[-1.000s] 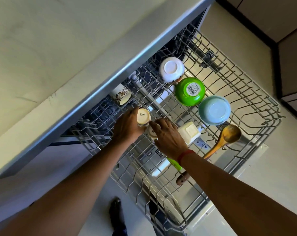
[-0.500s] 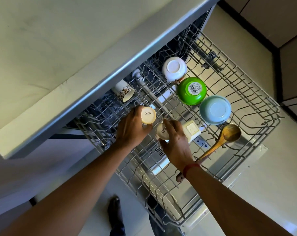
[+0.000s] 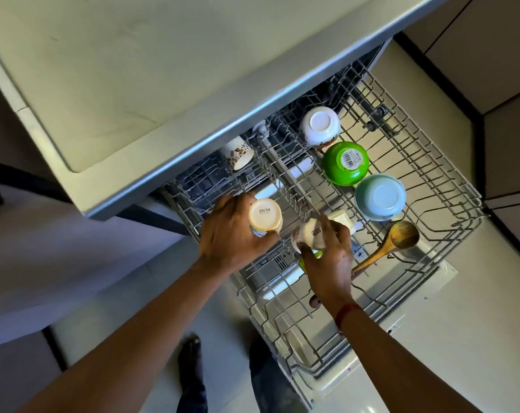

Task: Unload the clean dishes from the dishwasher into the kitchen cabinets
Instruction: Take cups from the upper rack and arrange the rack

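Over the rack (image 3: 449,186), the left hand (image 3: 231,234) holds the first cup (image 3: 266,216) and the right hand (image 3: 330,257) holds the second cup (image 3: 310,234) just beside it. Beyond the right hand sit the near bowl (image 3: 379,196), the middle bowl (image 3: 345,163) and the far bowl (image 3: 319,125). To its right lies a spoon (image 3: 395,238). Beyond the left hand, a mug (image 3: 240,155) lies under the worktop (image 3: 163,70).

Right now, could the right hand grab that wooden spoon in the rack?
Probably not yet: the right hand grips a cup. The wooden spoon lies uncovered in the rack just beside it, so the way looks free once the cup is put away.
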Demonstrator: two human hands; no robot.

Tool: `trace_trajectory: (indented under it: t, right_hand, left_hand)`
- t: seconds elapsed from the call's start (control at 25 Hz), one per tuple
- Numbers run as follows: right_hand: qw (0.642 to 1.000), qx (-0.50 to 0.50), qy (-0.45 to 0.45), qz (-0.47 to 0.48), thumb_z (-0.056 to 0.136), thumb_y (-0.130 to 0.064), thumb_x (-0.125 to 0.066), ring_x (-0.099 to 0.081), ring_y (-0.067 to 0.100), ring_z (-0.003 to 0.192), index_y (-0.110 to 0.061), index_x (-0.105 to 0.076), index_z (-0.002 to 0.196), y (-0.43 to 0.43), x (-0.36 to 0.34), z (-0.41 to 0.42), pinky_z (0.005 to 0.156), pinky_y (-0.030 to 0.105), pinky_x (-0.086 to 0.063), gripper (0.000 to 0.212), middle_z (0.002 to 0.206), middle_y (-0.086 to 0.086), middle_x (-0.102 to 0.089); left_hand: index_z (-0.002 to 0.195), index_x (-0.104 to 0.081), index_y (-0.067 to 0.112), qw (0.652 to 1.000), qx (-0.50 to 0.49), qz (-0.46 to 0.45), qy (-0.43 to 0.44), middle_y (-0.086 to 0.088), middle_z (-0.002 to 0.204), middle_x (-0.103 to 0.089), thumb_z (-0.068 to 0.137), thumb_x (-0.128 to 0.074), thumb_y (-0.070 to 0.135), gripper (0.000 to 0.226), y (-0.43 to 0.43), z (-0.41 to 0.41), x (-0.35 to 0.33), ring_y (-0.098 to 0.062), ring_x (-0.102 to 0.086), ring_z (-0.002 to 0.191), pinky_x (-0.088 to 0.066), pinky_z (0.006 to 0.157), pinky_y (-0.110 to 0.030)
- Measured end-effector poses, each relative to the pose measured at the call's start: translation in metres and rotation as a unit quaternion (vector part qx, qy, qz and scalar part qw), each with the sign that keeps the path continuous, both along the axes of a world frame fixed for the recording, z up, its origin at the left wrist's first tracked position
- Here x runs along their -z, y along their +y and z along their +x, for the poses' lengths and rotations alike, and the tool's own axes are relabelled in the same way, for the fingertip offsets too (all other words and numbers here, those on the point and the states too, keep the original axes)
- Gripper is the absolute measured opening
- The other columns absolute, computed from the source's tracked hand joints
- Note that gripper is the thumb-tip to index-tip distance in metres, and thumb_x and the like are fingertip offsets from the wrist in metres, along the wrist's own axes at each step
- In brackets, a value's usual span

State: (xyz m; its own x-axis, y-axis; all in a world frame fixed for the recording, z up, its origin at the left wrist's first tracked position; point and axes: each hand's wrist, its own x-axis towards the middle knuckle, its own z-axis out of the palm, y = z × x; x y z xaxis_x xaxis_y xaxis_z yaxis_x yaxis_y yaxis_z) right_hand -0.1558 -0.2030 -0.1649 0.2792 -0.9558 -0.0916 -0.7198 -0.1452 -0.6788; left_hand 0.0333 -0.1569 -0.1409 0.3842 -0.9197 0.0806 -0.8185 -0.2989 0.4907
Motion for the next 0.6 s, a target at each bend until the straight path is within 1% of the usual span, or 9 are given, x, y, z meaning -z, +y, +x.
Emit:
trace_trajectory:
  t: [0.08,0.16,0.24,0.28,0.36,0.44,0.48,0.56,0.6]
  right_hand:
    - [0.999,0.029,-0.017,0.004,0.078,-0.008,-0.078,-0.051,0.018,0.107,-0.009,-0.046,0.141,0.011,-0.01,0.003,0.095,0.028,-0.043,0.071,0.126,0.013,-0.05]
    - [0.998,0.054,-0.041,0.004,0.077,-0.011,-0.079,-0.053,0.023,0.112,-0.011,-0.047,0.141,0.024,-0.014,0.006,0.098,0.038,-0.048,0.072,0.126,0.01,-0.05]
    - [0.994,0.085,-0.064,0.004,0.076,-0.013,-0.081,-0.055,0.024,0.109,-0.014,-0.049,0.139,0.037,-0.022,0.009,0.09,0.046,-0.055,0.071,0.123,0.001,-0.048]
    - [0.991,0.106,-0.076,0.008,0.075,-0.015,-0.081,-0.056,0.022,0.105,-0.015,-0.051,0.137,0.043,-0.028,0.01,0.084,0.045,-0.057,0.069,0.123,0.0,-0.048]
    - [0.985,0.141,-0.097,0.015,0.075,-0.017,-0.082,-0.056,0.015,0.102,-0.015,-0.054,0.134,0.06,-0.043,0.012,0.078,0.036,-0.059,0.065,0.125,0.003,-0.051]
    - [0.982,0.156,-0.107,0.016,0.076,-0.021,-0.081,-0.056,0.012,0.103,-0.018,-0.055,0.133,0.078,-0.057,0.011,0.078,0.026,-0.057,0.063,0.126,0.0,-0.051]
    - [0.981,0.159,-0.111,0.013,0.076,-0.023,-0.08,-0.058,0.013,0.104,-0.02,-0.055,0.134,0.088,-0.064,0.01,0.079,0.026,-0.057,0.063,0.126,-0.004,-0.05]
    - [0.981,0.159,-0.109,-0.006,0.077,-0.027,-0.079,-0.059,0.016,0.107,-0.025,-0.055,0.134,0.105,-0.078,0.012,0.084,0.036,-0.057,0.063,0.124,-0.011,-0.049]
    - [0.982,0.159,-0.105,-0.01,0.078,-0.027,-0.079,-0.059,0.013,0.107,-0.025,-0.054,0.135,0.113,-0.084,0.014,0.087,0.036,-0.056,0.063,0.123,-0.012,-0.048]
  left_hand:
    - [0.102,-0.055,0.017,1.0,-0.011,-0.016,0.022,-0.001,0.089,-0.069,0.062,-0.059,0.065,0.063,0.019,0.001,-0.007,-0.019,-0.062,0.083,-0.051,0.058,-0.03]
    - [0.097,-0.049,0.018,0.998,-0.029,-0.021,0.054,0.0,0.077,-0.067,0.061,-0.06,0.062,0.058,0.037,0.001,-0.013,-0.019,-0.063,0.068,-0.051,0.052,-0.028]
    - [0.097,-0.044,0.02,0.994,-0.027,-0.016,0.104,0.002,0.071,-0.065,0.062,-0.063,0.06,0.057,0.053,0.0,-0.02,-0.019,-0.064,0.061,-0.053,0.049,-0.031]
    - [0.098,-0.042,0.022,0.99,-0.023,-0.011,0.136,0.004,0.071,-0.064,0.063,-0.065,0.059,0.056,0.06,-0.001,-0.025,-0.017,-0.065,0.062,-0.054,0.05,-0.033]
    - [0.1,-0.042,0.026,0.982,-0.016,-0.005,0.19,0.007,0.075,-0.065,0.065,-0.07,0.055,0.053,0.076,-0.002,-0.038,-0.012,-0.065,0.066,-0.055,0.055,-0.032]
    - [0.102,-0.044,0.027,0.979,-0.011,-0.023,0.204,0.008,0.077,-0.065,0.066,-0.071,0.057,0.054,0.092,-0.003,-0.05,-0.008,-0.064,0.068,-0.055,0.056,-0.029]
    - [0.103,-0.045,0.025,0.979,-0.011,-0.032,0.203,0.008,0.078,-0.065,0.066,-0.069,0.06,0.056,0.099,-0.002,-0.056,-0.008,-0.064,0.068,-0.054,0.056,-0.028]
    - [0.105,-0.048,0.021,0.976,-0.008,-0.049,0.213,0.007,0.08,-0.066,0.065,-0.066,0.064,0.062,0.113,0.0,-0.067,-0.009,-0.064,0.069,-0.053,0.056,-0.023]
    - [0.106,-0.049,0.019,0.974,-0.005,-0.055,0.219,0.007,0.081,-0.067,0.065,-0.068,0.063,0.063,0.12,0.002,-0.071,-0.008,-0.064,0.07,-0.052,0.056,-0.018]
